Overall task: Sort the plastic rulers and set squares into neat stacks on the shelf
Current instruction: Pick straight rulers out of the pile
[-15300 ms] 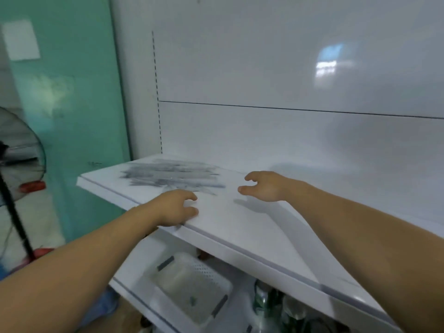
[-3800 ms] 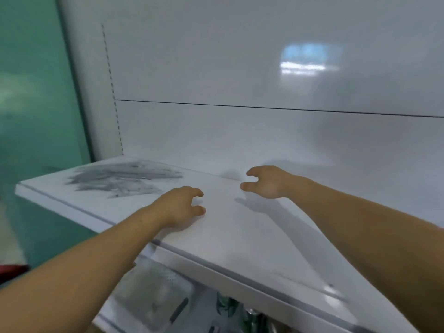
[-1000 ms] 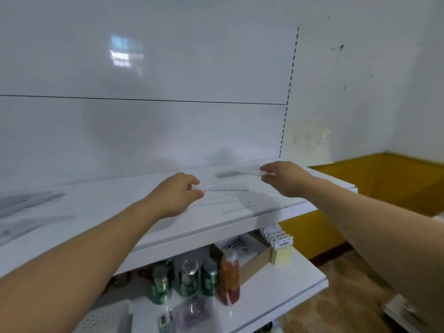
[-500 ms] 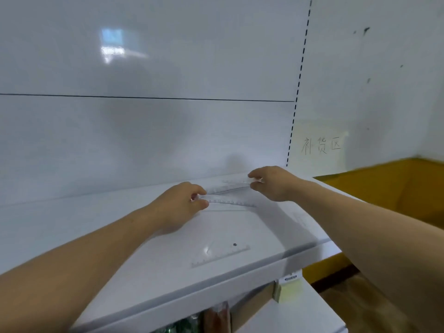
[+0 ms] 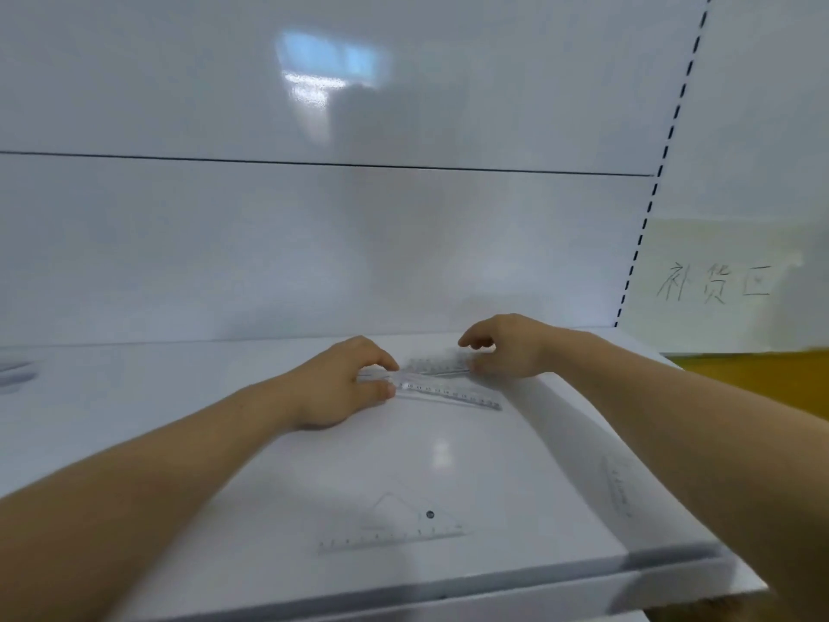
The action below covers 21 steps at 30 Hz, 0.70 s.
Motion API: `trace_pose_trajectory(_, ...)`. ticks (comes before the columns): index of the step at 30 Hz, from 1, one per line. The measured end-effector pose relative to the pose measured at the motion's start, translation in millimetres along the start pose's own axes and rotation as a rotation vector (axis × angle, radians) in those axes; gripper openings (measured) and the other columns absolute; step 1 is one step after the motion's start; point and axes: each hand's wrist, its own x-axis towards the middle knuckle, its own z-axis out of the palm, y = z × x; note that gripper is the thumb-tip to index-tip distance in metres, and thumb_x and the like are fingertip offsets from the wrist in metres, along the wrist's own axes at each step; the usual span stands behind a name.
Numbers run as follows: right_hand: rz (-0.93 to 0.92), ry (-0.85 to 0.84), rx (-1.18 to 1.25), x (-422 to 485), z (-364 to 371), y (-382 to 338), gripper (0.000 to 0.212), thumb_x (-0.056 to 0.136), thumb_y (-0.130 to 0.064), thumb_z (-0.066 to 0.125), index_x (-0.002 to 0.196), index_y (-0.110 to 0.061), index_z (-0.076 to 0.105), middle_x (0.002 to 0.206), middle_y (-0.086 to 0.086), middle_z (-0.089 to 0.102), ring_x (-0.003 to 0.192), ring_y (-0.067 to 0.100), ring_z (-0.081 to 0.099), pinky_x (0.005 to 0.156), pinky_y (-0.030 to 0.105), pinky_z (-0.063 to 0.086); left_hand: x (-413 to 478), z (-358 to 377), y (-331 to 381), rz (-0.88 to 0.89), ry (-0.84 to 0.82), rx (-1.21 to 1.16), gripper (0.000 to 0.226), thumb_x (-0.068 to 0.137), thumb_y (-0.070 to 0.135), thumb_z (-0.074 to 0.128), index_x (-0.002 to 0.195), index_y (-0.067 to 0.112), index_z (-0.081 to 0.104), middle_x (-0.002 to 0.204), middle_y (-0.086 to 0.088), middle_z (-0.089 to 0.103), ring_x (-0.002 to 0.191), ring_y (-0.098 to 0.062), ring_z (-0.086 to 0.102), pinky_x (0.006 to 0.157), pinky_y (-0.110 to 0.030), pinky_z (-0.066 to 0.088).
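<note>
On the white shelf (image 5: 224, 509), my left hand (image 5: 341, 383) pinches the left end of a clear plastic ruler (image 5: 448, 392) that lies flat and runs to the right. Just behind it sits a small stack of clear rulers (image 5: 437, 365); my right hand (image 5: 502, 347) grips that stack's right end with curled fingers. A clear set square (image 5: 394, 527) with a dark dot lies flat near the shelf's front edge. Another clear ruler (image 5: 617, 487) lies close to my right forearm, partly hidden by it.
A grey blurred pile of more rulers (image 5: 15, 374) shows at the far left of the shelf. A white back panel (image 5: 314, 240) rises behind. A pale paper sign (image 5: 717, 285) with handwriting hangs at the right, above a yellow surface (image 5: 762, 379).
The view has come closer to the shelf's right part. Both hands have drawn nearer together, the left bringing its ruler up against the stack under the right hand.
</note>
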Motion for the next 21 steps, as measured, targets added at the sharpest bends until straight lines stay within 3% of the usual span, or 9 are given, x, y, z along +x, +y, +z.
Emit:
trace_pose_trajectory(6, 0.102, 0.023, 0.045, -21.3, -5.7, 63.8, 0.044, 0.093, -0.04, 0.05, 0.134, -0.024, 0.05, 0.135, -0.002, 0.052, 0.123, 0.017, 0.048, 0.102, 0.027, 0.034, 25.2, 14.8, 29.3, -0.058, 0.099, 0.06, 0.029, 0.09, 0.04, 0.056, 0.118, 0.029, 0.055, 0.117, 0.012, 0.046, 0.114, -0.01, 0.046, 0.094, -0.022, 0.032)
trace_pose_trajectory(12, 0.258, 0.027, 0.156, -51.8, 0.0, 125.5, 0.059, 0.089, -0.058, 0.048, 0.138, -0.025, 0.045, 0.143, 0.0, 0.045, 0.131, 0.019, 0.042, 0.109, 0.03, 0.03, 61.6, 35.3, 59.1, -0.155, 0.061, 0.123, 0.037, 0.092, 0.044, 0.051, 0.125, 0.028, 0.05, 0.135, 0.005, 0.045, 0.119, -0.016, 0.046, 0.096, -0.027, 0.035)
trace_pose_trajectory(16, 0.199, -0.059, 0.08, -61.4, 10.2, 133.9, 0.076, 0.083, -0.068, 0.047, 0.144, -0.024, 0.036, 0.151, -0.001, 0.032, 0.138, 0.018, 0.032, 0.114, 0.033, 0.024, 69.8, 42.0, 69.5, -0.208, -0.003, 0.18, 0.049, 0.092, 0.045, 0.052, 0.137, 0.027, 0.043, 0.142, 0.004, 0.044, 0.126, -0.018, 0.044, 0.101, -0.028, 0.033)
trace_pose_trajectory(21, 0.129, -0.064, 0.052, -64.8, 10.2, 137.4, 0.075, 0.088, -0.064, 0.044, 0.146, -0.019, 0.032, 0.153, -0.001, 0.029, 0.14, 0.017, 0.027, 0.114, 0.029, 0.02, 72.5, 42.5, 77.6, -0.225, -0.028, 0.241, 0.05, 0.091, 0.04, 0.056, 0.138, 0.026, 0.045, 0.141, 0.002, 0.047, 0.126, -0.018, 0.045, 0.105, -0.029, 0.033)
